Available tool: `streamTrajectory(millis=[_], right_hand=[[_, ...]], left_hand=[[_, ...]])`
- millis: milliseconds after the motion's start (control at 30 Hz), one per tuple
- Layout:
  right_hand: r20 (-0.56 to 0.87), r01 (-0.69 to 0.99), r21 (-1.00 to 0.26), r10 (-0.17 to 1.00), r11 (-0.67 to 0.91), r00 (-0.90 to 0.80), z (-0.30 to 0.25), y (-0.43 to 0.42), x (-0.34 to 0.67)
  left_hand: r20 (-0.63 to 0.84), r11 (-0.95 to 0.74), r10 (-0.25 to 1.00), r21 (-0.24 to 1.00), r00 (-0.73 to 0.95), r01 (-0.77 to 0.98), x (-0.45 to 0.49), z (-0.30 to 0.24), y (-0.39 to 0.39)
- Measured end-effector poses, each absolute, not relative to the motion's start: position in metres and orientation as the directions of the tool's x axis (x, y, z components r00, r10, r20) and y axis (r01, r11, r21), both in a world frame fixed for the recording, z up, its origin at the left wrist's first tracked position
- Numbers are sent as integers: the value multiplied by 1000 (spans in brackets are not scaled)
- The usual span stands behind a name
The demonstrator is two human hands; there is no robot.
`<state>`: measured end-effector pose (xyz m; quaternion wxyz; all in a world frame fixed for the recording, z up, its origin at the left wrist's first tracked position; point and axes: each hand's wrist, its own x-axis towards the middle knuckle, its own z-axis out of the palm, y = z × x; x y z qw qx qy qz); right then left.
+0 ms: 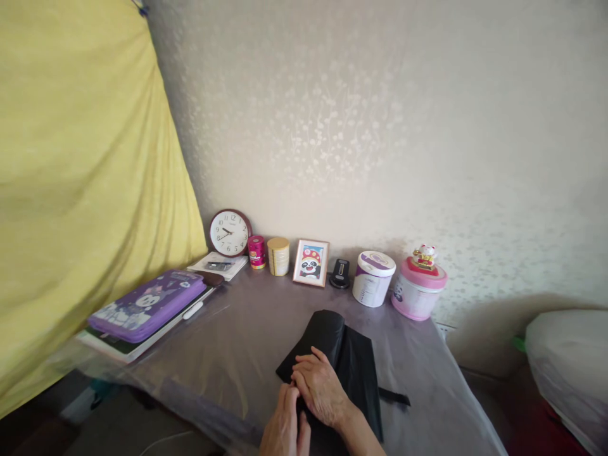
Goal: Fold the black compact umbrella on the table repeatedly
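Observation:
A black, thin, foldable piece of fabric [358, 361] lies on the table in front of me, with a short black strap [394, 397] sticking out to its right. Its left part is turned over into a loose, rounded fold. My right hand [320, 386] lies over this fold, its fingers together and curled down at the left edge. Touching its fingertips, my left hand [285, 421] has bent fingers at the near left edge of the fabric, and its thumb is tucked beneath. Part of the fabric is hidden under both hands.
Along the wall stand a round clock [230, 232], a pink can [257, 252], a yellow-lidded canister [278, 256], a framed panda picture [311, 262], a small black device [340, 273], a white tub [374, 280] and a pink-lidded tub [418, 291]. A purple case [148, 304] lies left.

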<state>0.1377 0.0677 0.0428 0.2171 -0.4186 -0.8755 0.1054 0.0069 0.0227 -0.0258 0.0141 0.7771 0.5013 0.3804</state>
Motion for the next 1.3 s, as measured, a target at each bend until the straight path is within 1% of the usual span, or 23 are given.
streamTrajectory(millis=[33, 67, 167, 200, 300, 367, 467, 567, 633, 700, 767, 800, 833, 867, 900, 933, 1000, 1033, 1100, 1233, 1300], right_hand=[[303, 683, -364, 774, 633, -556, 41, 66, 138], [314, 680, -361, 769, 639, -556, 40, 64, 137], [345, 681, -351, 765, 643, -544, 30, 58, 132], [356, 676, -349, 759, 650, -545, 26, 57, 129], [386, 678, -341, 755, 651, -531, 10, 53, 119], [397, 696, -377, 786, 610, -474, -1, 52, 114], [408, 683, -457, 817, 570, -408, -12, 50, 110], [418, 637, -465, 787, 615, -454, -9, 43, 112], [409, 581, -479, 753, 658, -516, 2, 35, 116], [394, 523, -529, 739, 669, -547, 17, 25, 127], [401, 522, -599, 792, 607, -461, 32, 16, 145], [402, 536, -645, 838, 545, -368, 36, 13, 156], [410, 551, -685, 877, 477, -250, 39, 12, 169], [420, 576, -721, 904, 385, -80, 38, 12, 182], [445, 608, -738, 888, 293, 112, 34, 14, 195], [460, 634, -741, 855, 219, 242, 28, 16, 207], [470, 644, -757, 778, 112, 418, 11, 21, 228], [465, 631, -772, 746, 78, 477, 2, 24, 235], [412, 587, -809, 742, 32, 529, -12, 27, 245], [180, 384, -920, 787, -77, 590, -23, 29, 247], [124, 315, -945, 796, -87, 593, -21, 28, 244]], left_hand=[[541, -504, 814, 474, 213, 722, 2, -19, 23], [543, -511, 816, 518, 197, 686, -2, -12, 24], [545, -479, 831, 599, 112, 641, -10, 12, 33], [531, -471, 840, 611, 112, 636, -9, 20, 36], [522, -522, 829, 590, 203, 616, 3, 38, 49], [512, -586, 799, 539, 317, 605, 14, 45, 57], [408, -650, 760, 482, 507, 587, 24, 48, 66], [306, -629, 763, 551, 569, 548, 23, 48, 70], [273, -602, 772, 605, 574, 522, 18, 45, 72], [260, -595, 771, 618, 581, 514, 15, 38, 74], [286, -621, 758, 591, 586, 515, 14, 27, 75], [316, -643, 747, 567, 584, 516, 14, 21, 74], [355, -666, 735, 536, 578, 518, 14, 14, 73], [394, -688, 721, 502, 570, 524, 15, 8, 72], [428, -703, 710, 469, 558, 535, 16, 3, 70], [453, -715, 699, 438, 553, 545, 16, -1, 67], [477, -725, 687, 399, 549, 561, 16, -5, 63], [481, -729, 682, 390, 551, 562, 16, -5, 61], [481, -728, 684, 392, 549, 562, 15, -5, 58], [477, -712, 701, 426, 530, 558, 15, -4, 57], [470, -700, 713, 444, 520, 559, 15, -4, 56]])
